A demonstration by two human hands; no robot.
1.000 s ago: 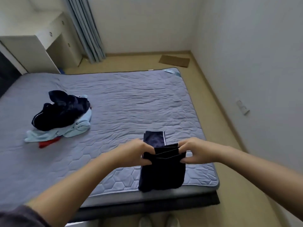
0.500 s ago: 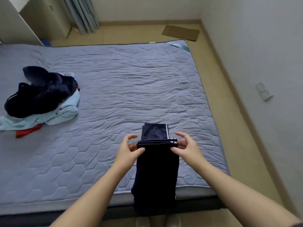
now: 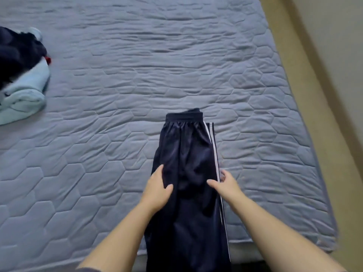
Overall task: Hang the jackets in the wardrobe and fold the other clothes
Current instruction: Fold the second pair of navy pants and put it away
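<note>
Dark navy track pants [image 3: 186, 154] with white side stripes lie lengthwise on the grey quilted bed [image 3: 117, 95]. The waistband points away from me and the legs hang over the near edge. My left hand [image 3: 158, 190] rests on the left edge of the pants with its fingers straight and its thumb spread onto the fabric. On the striped right edge lies my right hand [image 3: 225, 183], thumb on the cloth and fingers beside it on the bed. A pile of other clothes [image 3: 21, 75], dark navy over light blue, sits at the far left.
A strip of tan floor [image 3: 306, 75] runs along the bed's right side, with a pale wall [image 3: 341, 36] beyond it. The bed's near edge [image 3: 245, 250] is just below my forearms.
The folded-over end of the pants has been let go and the pants now lie stretched out. Both hands have slid back toward me to the sides. My view has tilted down.
</note>
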